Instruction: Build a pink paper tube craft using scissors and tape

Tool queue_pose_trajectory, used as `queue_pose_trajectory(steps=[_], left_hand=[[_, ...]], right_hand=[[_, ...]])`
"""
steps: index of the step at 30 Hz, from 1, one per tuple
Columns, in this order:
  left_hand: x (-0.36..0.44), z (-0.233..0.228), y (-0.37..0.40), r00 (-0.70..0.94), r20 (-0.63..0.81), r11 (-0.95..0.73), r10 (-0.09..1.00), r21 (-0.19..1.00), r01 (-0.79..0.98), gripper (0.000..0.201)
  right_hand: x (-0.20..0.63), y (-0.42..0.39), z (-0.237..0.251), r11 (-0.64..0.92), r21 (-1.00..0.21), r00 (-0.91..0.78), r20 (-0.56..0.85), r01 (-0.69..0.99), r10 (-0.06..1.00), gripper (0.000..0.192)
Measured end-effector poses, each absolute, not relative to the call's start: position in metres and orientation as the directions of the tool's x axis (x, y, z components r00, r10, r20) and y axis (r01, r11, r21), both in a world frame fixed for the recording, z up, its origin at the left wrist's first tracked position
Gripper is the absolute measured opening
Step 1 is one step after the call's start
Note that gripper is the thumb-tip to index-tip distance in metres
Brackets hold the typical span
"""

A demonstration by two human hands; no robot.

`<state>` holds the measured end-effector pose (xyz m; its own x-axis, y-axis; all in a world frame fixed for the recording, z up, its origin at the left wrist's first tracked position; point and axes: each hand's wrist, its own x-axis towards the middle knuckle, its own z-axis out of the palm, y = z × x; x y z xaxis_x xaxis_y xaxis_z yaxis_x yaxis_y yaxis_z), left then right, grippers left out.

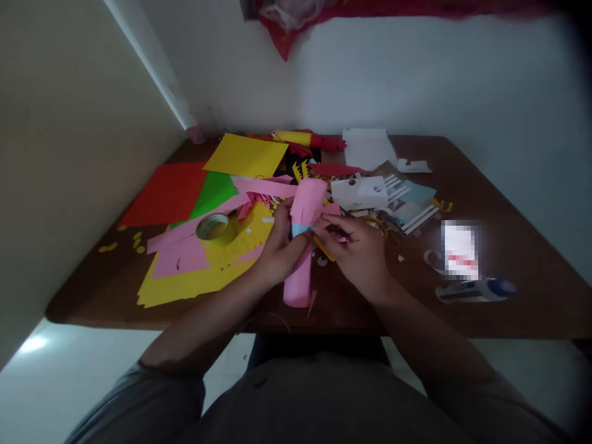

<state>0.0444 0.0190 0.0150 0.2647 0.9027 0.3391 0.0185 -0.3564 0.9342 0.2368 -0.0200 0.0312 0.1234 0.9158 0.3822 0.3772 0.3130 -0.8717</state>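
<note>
A pink paper tube (296,285) stands out over the near part of the table, tilted with its top leaning away to the right. Around its middle runs a light blue paper band (300,229). My left hand (283,243) is wrapped round the tube from the left, its thumb lying across the front just below the band. From the other side, my right hand (356,250) pinches thumb and fingers together at the tube's right edge beside the band. Whatever those fingertips hold is too small to make out. A small white paper disc (322,261) lies between the hands.
Left on the brown table (481,191) are coloured sheets, including a red sheet (164,194) and yellow sheet (245,155), plus a tape roll (215,229). Behind my hands lie paper scraps and a white paper piece (359,193). A glue bottle (476,291) lies right.
</note>
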Motion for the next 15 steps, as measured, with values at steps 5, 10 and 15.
queue_pose_trajectory(steps=[5, 10, 15], left_hand=[[0.047, 0.014, 0.021, 0.219, 0.336, -0.327, 0.916, 0.942, -0.078, 0.062], [0.054, 0.019, 0.018, 0.278, 0.209, -0.139, 0.938, 0.958, -0.251, 0.060], [0.055, 0.021, 0.014, 0.305, 0.170, -0.099, 0.937, 0.967, -0.235, 0.056]], right_hand=[[0.233, -0.020, 0.036, 0.188, -0.982, 0.155, 0.189, 0.020, 0.970, 0.036], [0.235, -0.014, 0.039, 0.104, -0.973, 0.162, 0.070, -0.208, 0.984, 0.038], [0.234, -0.011, 0.039, 0.076, -0.957, 0.144, 0.036, -0.282, 0.989, 0.040]])
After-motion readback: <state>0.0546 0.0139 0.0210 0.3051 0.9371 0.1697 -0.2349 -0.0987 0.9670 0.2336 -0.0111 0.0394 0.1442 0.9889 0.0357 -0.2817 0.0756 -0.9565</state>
